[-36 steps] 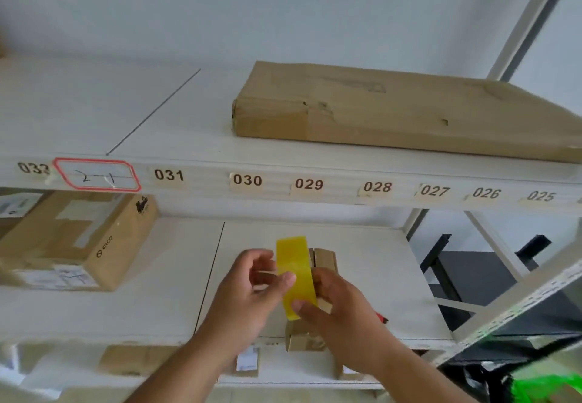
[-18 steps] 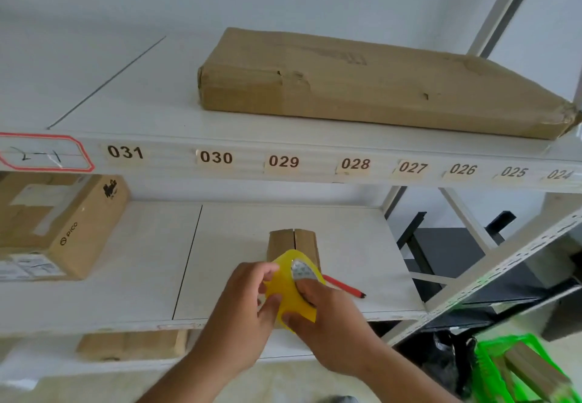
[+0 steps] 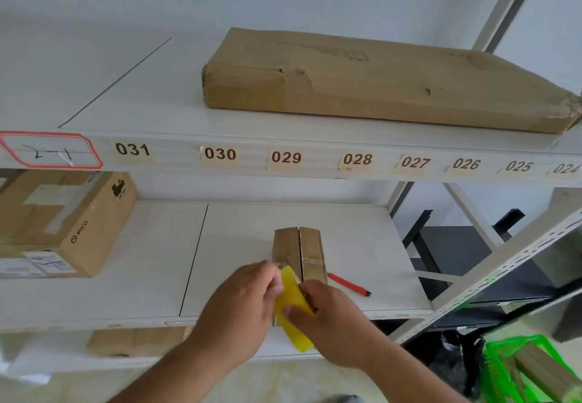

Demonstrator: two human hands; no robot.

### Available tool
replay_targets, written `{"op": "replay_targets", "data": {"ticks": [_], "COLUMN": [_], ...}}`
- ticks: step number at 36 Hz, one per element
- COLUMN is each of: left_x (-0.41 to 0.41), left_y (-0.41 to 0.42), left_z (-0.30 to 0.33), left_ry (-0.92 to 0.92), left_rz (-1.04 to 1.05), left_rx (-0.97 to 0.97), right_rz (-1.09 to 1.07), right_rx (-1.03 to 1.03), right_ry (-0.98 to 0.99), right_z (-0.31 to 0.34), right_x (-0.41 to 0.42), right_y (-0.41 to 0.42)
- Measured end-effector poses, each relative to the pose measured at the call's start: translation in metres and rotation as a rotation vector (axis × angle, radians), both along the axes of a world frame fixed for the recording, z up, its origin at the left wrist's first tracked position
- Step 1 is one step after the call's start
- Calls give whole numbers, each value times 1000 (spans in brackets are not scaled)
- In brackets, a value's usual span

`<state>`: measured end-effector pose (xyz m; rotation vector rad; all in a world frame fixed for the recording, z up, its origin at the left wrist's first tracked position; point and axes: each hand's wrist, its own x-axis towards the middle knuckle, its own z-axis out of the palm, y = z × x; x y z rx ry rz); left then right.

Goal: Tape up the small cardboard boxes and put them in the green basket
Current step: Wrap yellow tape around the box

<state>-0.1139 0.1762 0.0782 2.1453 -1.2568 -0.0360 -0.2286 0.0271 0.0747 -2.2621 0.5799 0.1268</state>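
Note:
A small cardboard box [image 3: 299, 253] lies on the middle white shelf [image 3: 141, 276], its two top flaps meeting at a seam. In front of it my right hand [image 3: 330, 324] grips a yellow tape roll [image 3: 293, 308], seen nearly edge-on. My left hand [image 3: 242, 305] pinches at the roll's upper edge, close to the box's near end. The near part of the box is hidden by my hands. The green basket [image 3: 497, 368] sits at the bottom right on the floor with a cardboard box [image 3: 544, 368] inside.
A red pen [image 3: 348, 284] lies right of the small box. A larger brown carton [image 3: 63, 226] stands at the left of the same shelf. A long flat carton [image 3: 378, 78] lies on the shelf above. More cardboard [image 3: 135, 341] sits below. A perforated upright [image 3: 504, 267] slants at the right.
The view has tilted down and right. Both hands brought the tape roll lower and nearer to the small box, and the roll turned from broadside to nearly edge-on.

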Motion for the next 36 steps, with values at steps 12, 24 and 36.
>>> {"op": "replay_targets", "data": {"ticks": [12,24,36], "left_x": [62,49,8], "left_y": [-30,-18,-29], "left_z": [25,-30,-42], "left_ry": [687,1377,1459], "left_rz": [90,268,142], "left_rx": [-40,296,237], "right_rz": [-283,-437,-257], "right_rx": [140,248,199], "right_ry": [3,-93,-10], "right_z": [-12,-13,-3], "right_x": [0,-16,-49], "right_y": [4,13,-4]}}
